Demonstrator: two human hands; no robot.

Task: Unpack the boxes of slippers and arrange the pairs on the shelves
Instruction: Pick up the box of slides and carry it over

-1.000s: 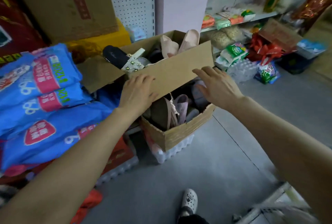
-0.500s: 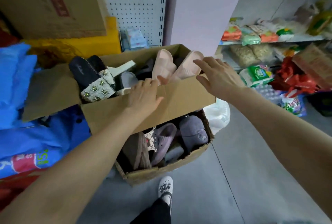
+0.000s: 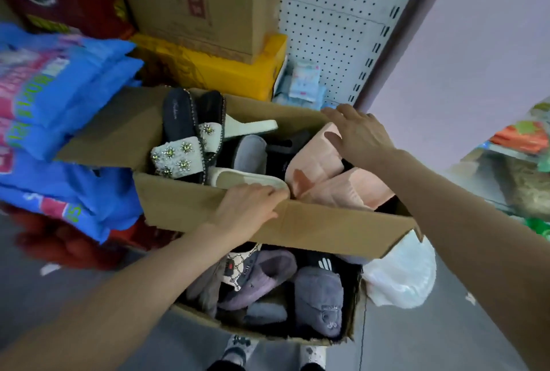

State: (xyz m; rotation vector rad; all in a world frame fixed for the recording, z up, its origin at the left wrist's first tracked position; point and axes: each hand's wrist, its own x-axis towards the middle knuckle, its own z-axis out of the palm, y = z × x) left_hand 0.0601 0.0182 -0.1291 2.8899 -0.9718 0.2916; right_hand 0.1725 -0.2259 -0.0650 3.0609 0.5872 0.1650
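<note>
Item: upper box, corrugated brown card, flaps out, stacked on a lower box of the same card; both full, nothing yet unpacked by the look of it.

Step in hand, as judged: sorting through the upper box to pick a first pair.

Left hand: at 6 o'clock of the upper box, fingers curled over its near wall, touching a cream slipper, flat-soled and smooth.

Right hand: at 2 o'clock, fingers spread and apart, resting on the pink slippers, soft, matte, rounded. Whether it grips them cannot be told.

Other contents: black slippers with a white beaded strap at 10 o'clock; a grey felt slipper at centre. Lower box: fuzzy purple and grey-blue slippers.

Next move calls for lifting a matched pair clear without tipping the stacked box.
</note>
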